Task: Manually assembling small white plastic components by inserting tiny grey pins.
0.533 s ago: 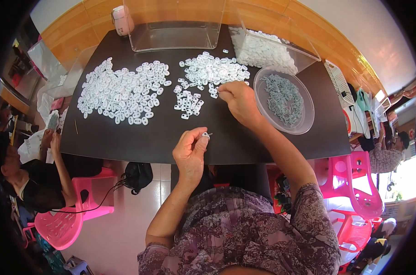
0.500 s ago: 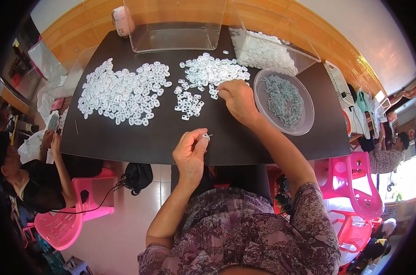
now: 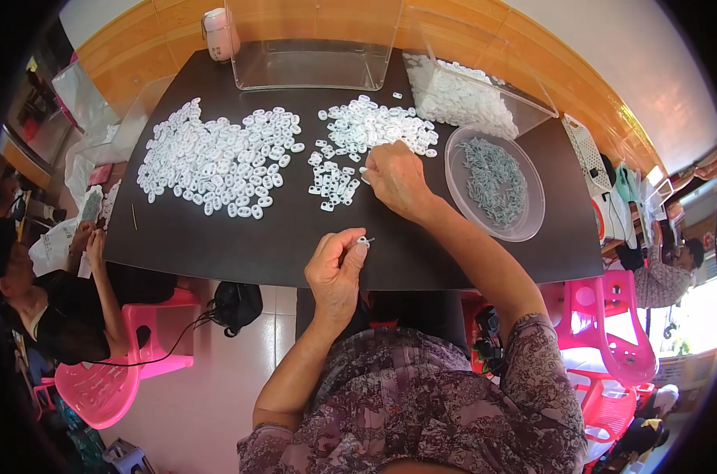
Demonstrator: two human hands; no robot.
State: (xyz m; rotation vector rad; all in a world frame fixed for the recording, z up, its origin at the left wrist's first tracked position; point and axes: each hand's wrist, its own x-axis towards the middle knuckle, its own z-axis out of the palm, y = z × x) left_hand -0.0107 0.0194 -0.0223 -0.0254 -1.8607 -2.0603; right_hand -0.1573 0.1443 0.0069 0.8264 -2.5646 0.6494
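Observation:
Near the table's front edge, my left hand is closed in a pinch on a small white two-hole plastic piece, with a thin grey screw sticking out of it. My right hand is farther forward, its fingertips pinching another small white piece at the near side of the middle heap of white pieces. Just left of those fingertips lies a smaller group of squarish white pieces. A clear round tub of grey screws stands right of my right hand.
A broad heap of oval white pieces covers the table's left part. Behind stand a clear box, a tilted clear bin of white pieces and a pink bottle. At left a person sits beside a pink chair.
My right hand has drawn back slightly toward me and left from the middle heap, now with a white piece showing at its fingertips. My left hand keeps its pinch, almost still.

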